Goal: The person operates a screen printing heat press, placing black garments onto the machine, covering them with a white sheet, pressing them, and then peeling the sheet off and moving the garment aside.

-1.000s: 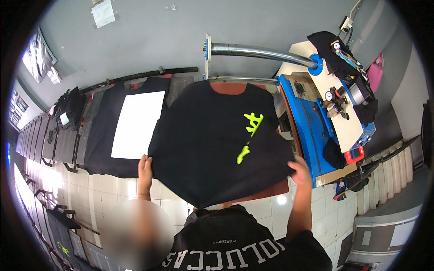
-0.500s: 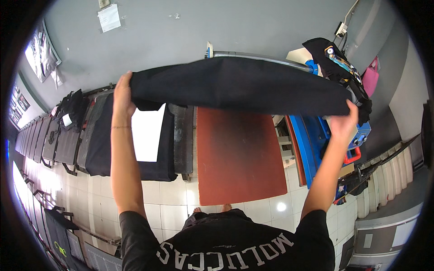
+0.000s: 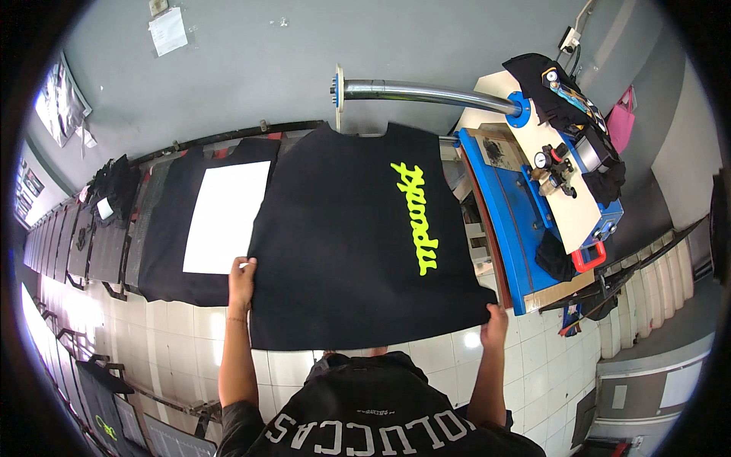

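Note:
A black shirt panel [image 3: 343, 228] lies spread in front of me over the flat press bed, with its cut neckline at the far end. Bright yellow-green lettering [image 3: 415, 221] runs down its right half. My left hand [image 3: 242, 282] pinches the panel's left edge near a white sheet. On the other side, my right hand [image 3: 495, 324] grips the lower right corner, which is slightly lifted. The red-brown bed is almost wholly hidden under the cloth. To the left, the white sheet [image 3: 225, 221] rests on another black shirt panel [image 3: 164, 251].
At the right stands a blue and cream press machine [image 3: 495, 206] with a gauge and a red handle [image 3: 589, 257]. A metal bar [image 3: 426, 93] reaches across at the back. Dark boards [image 3: 91, 244] line up at the left. Black cloth [image 3: 544, 87] hangs on the machine.
The panel, held up and folded over in the air before, is now lowered and spread flat, showing its lettering. Both hands have come down and nearer to me.

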The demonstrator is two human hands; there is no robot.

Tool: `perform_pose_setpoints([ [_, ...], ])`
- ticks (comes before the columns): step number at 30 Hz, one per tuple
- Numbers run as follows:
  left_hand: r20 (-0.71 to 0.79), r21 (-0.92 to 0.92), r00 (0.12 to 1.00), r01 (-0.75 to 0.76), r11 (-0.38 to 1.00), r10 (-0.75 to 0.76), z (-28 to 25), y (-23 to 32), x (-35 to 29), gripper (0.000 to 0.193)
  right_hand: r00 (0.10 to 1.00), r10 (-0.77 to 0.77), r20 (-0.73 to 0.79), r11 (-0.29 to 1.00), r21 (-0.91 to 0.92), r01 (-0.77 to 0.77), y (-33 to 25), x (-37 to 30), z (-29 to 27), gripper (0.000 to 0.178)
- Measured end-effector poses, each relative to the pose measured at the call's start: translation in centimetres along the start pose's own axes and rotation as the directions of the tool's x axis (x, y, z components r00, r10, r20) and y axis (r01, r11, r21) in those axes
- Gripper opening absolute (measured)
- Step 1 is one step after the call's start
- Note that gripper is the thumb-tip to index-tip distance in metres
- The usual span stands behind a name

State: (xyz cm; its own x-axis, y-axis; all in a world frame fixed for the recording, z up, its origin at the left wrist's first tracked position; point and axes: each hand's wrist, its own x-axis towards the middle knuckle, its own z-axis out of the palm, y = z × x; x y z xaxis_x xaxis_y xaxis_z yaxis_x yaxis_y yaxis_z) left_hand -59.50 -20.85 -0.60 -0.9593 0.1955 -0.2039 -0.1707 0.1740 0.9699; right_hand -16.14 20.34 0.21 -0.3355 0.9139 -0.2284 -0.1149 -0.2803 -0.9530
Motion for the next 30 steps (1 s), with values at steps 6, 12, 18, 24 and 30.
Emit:
perform_pose_setpoints([
  [6,-0.003,0.282,0.997,-0.072,0.957,0.076,-0.4,-13.7,3.0,0.030,0.987,0.116,-0.111,0.963,-0.232,-0.140,1.9,-0.1,0.0,0.027],
  [12,-0.127,0.152,0.969,-0.191,0.970,0.211,1.1,-11.0,-1.7,0.020,0.955,0.278,-0.103,0.950,-0.116,-0.289,2.7,-0.4,-4.0,0.024],
  [18,-0.174,0.162,0.973,-0.123,0.979,0.151,0.4,-12.1,-2.8,0.021,0.892,0.452,-0.026,0.892,-0.007,-0.452,4.2,-0.6,-7.7,0.020],
  [24,-0.233,0.198,0.963,-0.087,0.976,0.133,0.0,-13.8,-3.5,0.025,0.849,0.522,-0.077,0.830,-0.181,-0.527,4.0,-0.7,-9.4,0.023],
  [30,-0.478,0.483,0.844,0.023,0.875,0.242,-2.4,-13.6,-9.1,0.025,0.878,0.479,-0.011,0.170,-0.980,-0.105,-3.8,-1.1,-2.2,0.035],
])
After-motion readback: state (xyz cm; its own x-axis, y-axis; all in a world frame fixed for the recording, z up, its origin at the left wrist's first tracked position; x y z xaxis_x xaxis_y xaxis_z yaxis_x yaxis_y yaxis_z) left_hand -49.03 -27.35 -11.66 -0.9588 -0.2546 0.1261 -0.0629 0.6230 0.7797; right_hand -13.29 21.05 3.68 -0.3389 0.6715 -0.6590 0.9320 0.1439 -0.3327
